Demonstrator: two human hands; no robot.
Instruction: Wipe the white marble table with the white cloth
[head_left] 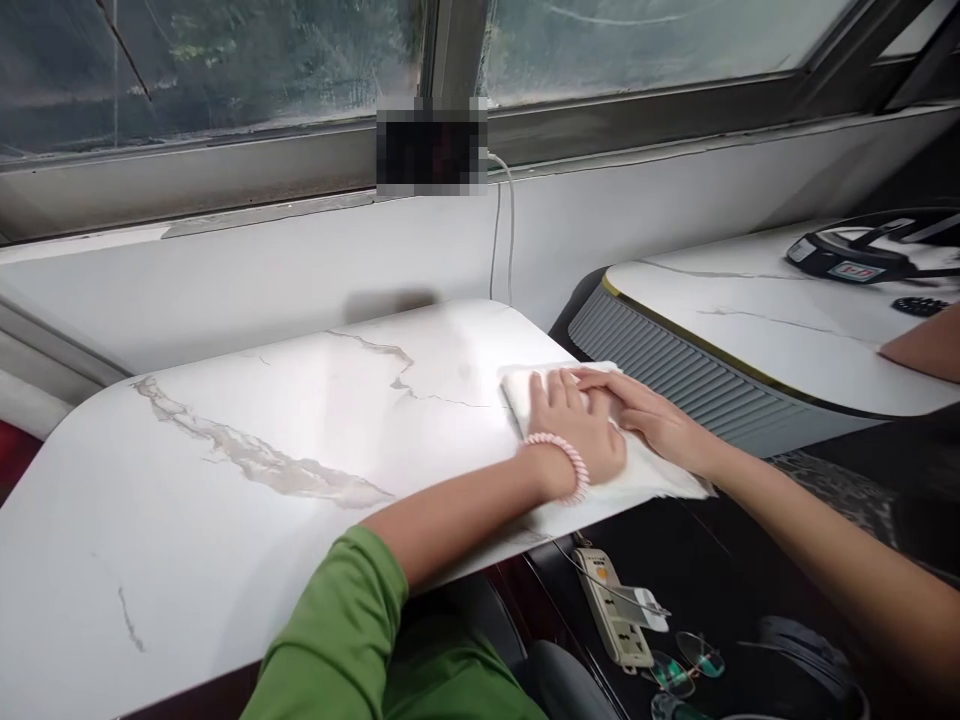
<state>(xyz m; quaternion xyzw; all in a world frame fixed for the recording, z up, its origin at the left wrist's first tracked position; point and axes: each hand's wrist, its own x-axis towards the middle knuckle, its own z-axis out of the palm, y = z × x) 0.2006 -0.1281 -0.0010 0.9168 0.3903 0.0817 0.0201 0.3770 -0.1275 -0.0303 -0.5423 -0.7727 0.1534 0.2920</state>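
Note:
A folded white sheet, like a cloth or soft packet (pixel 652 475), lies at the right end of the marble-patterned white table (pixel 300 400), partly over its edge. My left hand (pixel 576 425), with a pink coiled band at the wrist, presses flat on it, fingers apart. Beside it, my right hand (pixel 656 415) rests on the sheet's right part, fingers stretched toward the left hand and touching or nearly touching it. Both hands cover much of the sheet. Whether anything is inside the sheet cannot be seen.
Below the table's edge are a power strip (pixel 611 610) with a plugged-in charger and a pair of glasses (pixel 686 665). Another table (pixel 750 320) at right bears a black headset-like strap device (pixel 847 255); another person's arm (pixel 926 345) reaches there. A cable (pixel 511 230) hangs below the window.

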